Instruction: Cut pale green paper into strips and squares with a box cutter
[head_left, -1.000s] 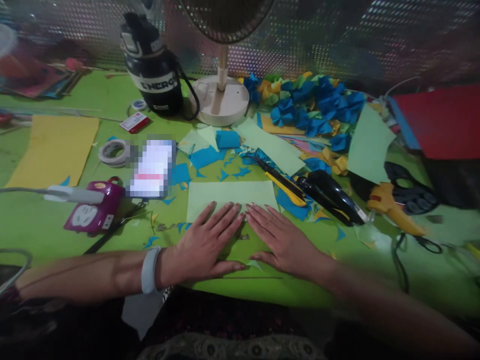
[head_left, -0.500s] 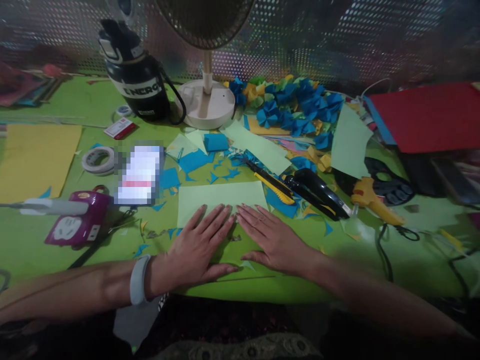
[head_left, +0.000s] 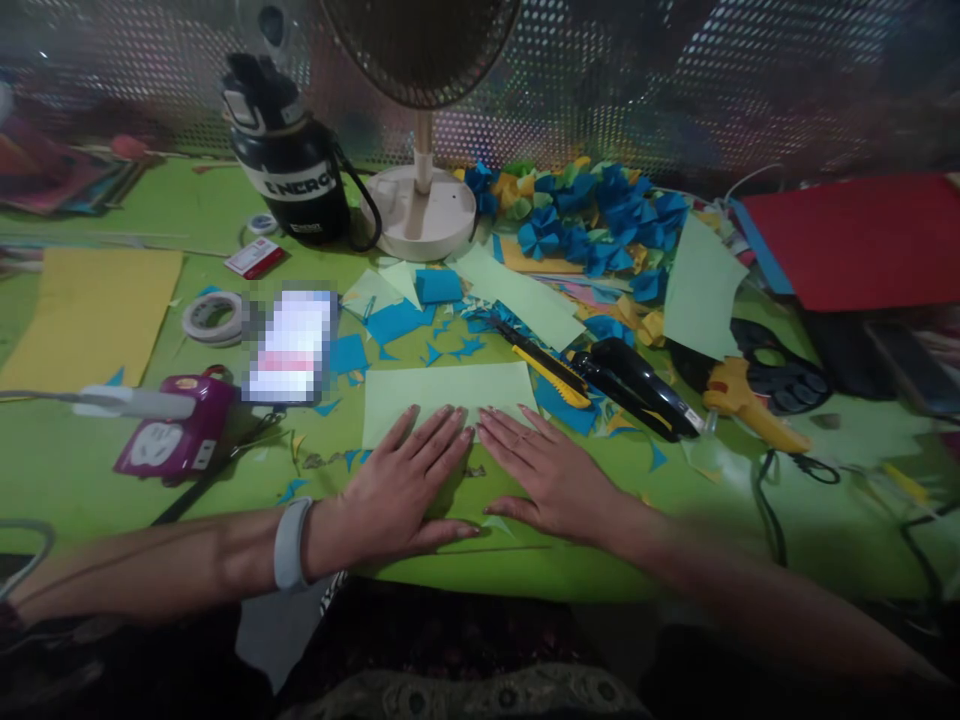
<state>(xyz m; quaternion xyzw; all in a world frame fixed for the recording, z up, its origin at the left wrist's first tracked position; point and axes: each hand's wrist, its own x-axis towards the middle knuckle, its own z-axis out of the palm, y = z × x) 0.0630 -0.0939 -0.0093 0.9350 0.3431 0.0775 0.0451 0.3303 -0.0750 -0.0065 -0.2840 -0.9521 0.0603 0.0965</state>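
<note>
A pale green sheet of paper (head_left: 450,387) lies on the green tabletop in front of me. My left hand (head_left: 409,480) rests flat with its fingers stretched over the sheet's near left part. Beside it, my right hand (head_left: 544,470) lies palm down, fingertips on the near right part of the same sheet. The two hands' fingertips almost meet near the middle, and the sheet's near edge is partly hidden under them. A yellow utility knife (head_left: 551,372) and a black stapler (head_left: 637,385) lie just beyond my right hand, among blue paper scraps.
Folded blue, yellow and green paper flowers (head_left: 592,215) are heaped at the back. A fan (head_left: 420,215) and a black bottle (head_left: 292,180) stand behind. Left are a tape roll (head_left: 216,317), a lit phone (head_left: 292,345) and a purple adapter (head_left: 180,430); right, a yellow glue gun (head_left: 754,405).
The whole view has shifted slightly, so things at the left appear a little further right. Both hands stay flat on the green sheet in nearly the same pose.
</note>
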